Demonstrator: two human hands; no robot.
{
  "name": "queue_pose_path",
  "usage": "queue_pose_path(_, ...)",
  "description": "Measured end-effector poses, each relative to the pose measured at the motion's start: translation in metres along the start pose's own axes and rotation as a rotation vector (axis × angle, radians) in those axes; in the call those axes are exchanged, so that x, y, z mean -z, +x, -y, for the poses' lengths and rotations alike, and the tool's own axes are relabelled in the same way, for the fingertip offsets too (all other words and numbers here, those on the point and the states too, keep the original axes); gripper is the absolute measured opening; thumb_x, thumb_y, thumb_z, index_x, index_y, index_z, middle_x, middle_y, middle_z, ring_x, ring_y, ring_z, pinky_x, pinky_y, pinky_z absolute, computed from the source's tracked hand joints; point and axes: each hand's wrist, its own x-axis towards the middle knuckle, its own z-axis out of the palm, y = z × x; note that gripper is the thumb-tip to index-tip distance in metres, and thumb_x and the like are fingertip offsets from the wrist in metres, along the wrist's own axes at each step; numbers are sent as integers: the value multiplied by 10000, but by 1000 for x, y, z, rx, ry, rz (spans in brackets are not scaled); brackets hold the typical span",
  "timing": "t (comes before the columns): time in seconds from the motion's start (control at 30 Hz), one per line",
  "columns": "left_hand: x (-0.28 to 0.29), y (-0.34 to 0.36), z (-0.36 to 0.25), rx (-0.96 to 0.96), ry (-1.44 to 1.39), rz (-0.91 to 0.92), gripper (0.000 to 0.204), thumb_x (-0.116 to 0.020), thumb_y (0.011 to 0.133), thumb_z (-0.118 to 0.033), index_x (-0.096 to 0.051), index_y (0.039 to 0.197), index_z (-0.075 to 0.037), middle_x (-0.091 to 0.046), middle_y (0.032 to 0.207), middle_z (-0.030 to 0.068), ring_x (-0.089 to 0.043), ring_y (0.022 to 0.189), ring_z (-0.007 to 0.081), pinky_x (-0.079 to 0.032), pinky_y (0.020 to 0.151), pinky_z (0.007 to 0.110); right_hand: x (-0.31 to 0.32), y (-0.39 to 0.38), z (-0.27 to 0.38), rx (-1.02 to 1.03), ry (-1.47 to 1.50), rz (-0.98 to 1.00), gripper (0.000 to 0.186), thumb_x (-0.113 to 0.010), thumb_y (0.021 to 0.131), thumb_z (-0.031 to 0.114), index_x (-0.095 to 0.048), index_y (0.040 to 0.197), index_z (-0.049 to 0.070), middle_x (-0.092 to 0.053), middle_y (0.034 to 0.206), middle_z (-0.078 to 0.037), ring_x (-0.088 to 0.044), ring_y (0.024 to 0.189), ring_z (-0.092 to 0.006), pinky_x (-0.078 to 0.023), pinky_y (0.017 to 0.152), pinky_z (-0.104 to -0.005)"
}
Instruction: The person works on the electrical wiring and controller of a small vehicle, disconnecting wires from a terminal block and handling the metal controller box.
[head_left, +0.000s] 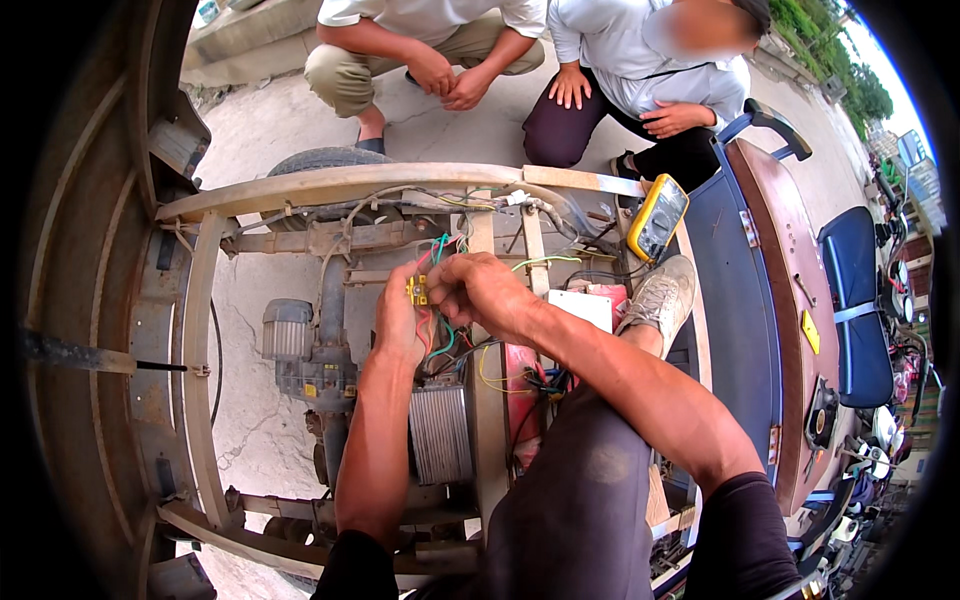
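My left hand [398, 318] is closed around a small yellow piece with a metal middle [417, 290], which looks like an electrical connector. Close against it on the right, my right hand [485, 292] has its fingers curled in a pinch; what they hold is hidden. Red, teal and green wires come out around both hands; a green wire [440, 345] loops below them. Beneath my hands sits a finned metal box [440, 435] within the tan vehicle frame [400, 180].
A yellow multimeter [657, 218] leans on the frame at the right, near my shoe [662, 295]. A grey motor [290, 330] joins the axle at left. Two people crouch beyond the frame. A brown-topped seat panel [775, 300] stands at right, with parked motorbikes behind.
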Motion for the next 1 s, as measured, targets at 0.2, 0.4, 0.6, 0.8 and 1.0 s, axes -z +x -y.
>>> queue_pose_path(0.2,-2,3,1,-21,-28,-128,262,-513,972,-301,-645,940,-77,-660,809,50,-629,702,163,-519,651,318,-15,-8,1,334,-861,-132,250,-529,931,201,-652,944,-16,-676,841,-159,-659,729,-313,-517,671,-430)
queue_pose_path(0.4,6,10,5,31,8,-178,218,-592,934,-335,-658,910,-128,-634,788,-31,-609,660,85,-485,542,238,-16,-4,-4,661,-1268,-171,221,-577,910,222,-616,930,6,-667,882,-221,-653,833,-409,-519,743,-495)
queue_pose_path(0.6,0,6,5,-9,-21,-142,253,-536,971,-315,-649,951,-90,-652,878,7,-632,769,115,-516,640,265,-15,0,-8,774,-1345,-161,163,-590,905,184,-602,906,22,-663,852,-172,-660,794,-383,-530,684,-490)
queue_pose_path(0.8,11,5,2,43,4,-110,300,-462,1004,-331,-644,1002,-93,-675,950,30,-657,882,156,-542,794,300,-15,1,-9,840,-1340,-152,137,-597,879,150,-589,925,22,-656,823,-180,-659,760,-382,-529,657,-484)
queue_pose_path(1.0,4,6,5,-19,0,-179,260,-539,972,-319,-647,965,-82,-650,916,11,-635,821,116,-523,676,272,-17,-1,-7,796,-1369,-116,165,-605,875,154,-566,954,14,-655,819,-186,-659,758,-393,-524,648,-491)
